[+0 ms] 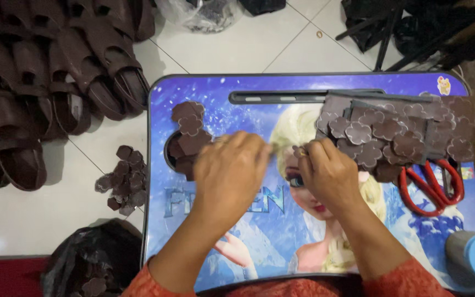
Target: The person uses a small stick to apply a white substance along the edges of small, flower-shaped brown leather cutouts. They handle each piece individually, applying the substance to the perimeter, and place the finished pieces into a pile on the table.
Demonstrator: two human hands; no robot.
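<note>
My left hand (231, 171) and my right hand (330, 171) are both over the middle of the small bench (259, 231), close together. The right hand has its fingers pinched on a small brown flower piece (299, 150). The left hand is blurred, with the fingers curled; I cannot tell if it holds anything.

To my right lies one big pile of brown flower pieces (394, 135); I think more than fifteen, but they overlap. One pair of red scissors (432, 187) lies just below it. A smaller heap (189, 135) of about five pieces is near the bench's round hole, and one more heap (125, 179) is on the floor beside many brown sandals (56, 71).
</note>
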